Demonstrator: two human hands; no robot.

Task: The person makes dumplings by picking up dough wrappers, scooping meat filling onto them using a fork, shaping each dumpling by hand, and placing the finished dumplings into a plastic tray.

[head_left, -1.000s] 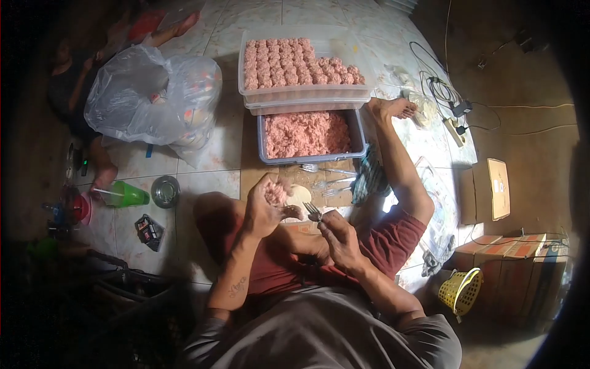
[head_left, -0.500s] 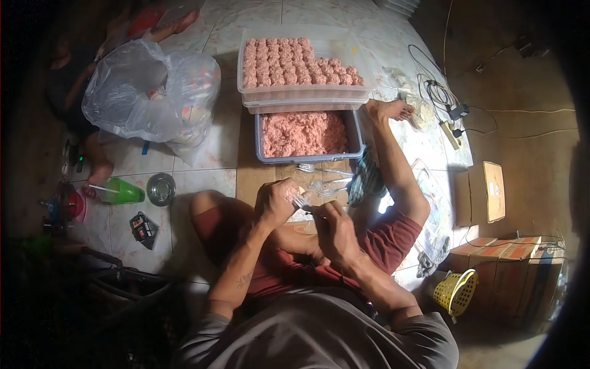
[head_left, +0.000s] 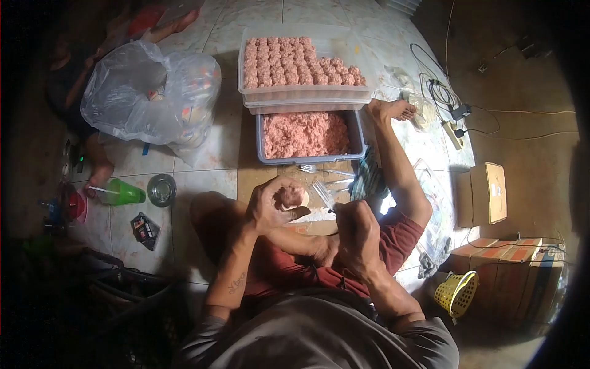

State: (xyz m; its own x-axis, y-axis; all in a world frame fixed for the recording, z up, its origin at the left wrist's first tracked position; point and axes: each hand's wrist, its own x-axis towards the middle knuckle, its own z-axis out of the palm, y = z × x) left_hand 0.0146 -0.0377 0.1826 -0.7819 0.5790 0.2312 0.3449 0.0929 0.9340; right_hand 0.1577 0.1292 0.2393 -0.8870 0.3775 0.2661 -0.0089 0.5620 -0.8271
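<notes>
My left hand [head_left: 269, 206] curls round a small lump of pink minced meat [head_left: 291, 197], with something pale and rounded at its right edge that I cannot make out. In my right hand [head_left: 359, 232] is a metal fork [head_left: 323, 194], gripped by the handle, its tines pointing up and left, apart from the lump. Beyond both hands, a blue-grey tub [head_left: 262, 155] holds a mass of pink minced meat [head_left: 305, 135]. Behind it, rows of meatballs [head_left: 286, 64] sit in a clear plastic box [head_left: 270, 92] stacked on another.
More forks [head_left: 335, 174] lie on the cardboard [head_left: 246, 178] by a checked cloth [head_left: 367, 175]. A plastic bag [head_left: 123, 92], green cup [head_left: 128, 192] and glass dish [head_left: 161, 190] are at left, near another person's foot [head_left: 100, 172]. Cables [head_left: 437, 92], cartons [head_left: 501, 270] and a yellow basket [head_left: 455, 292] stand right.
The fork has come away from the lump as my right hand moved right and down. My left hand has opened somewhat, showing more of the meat.
</notes>
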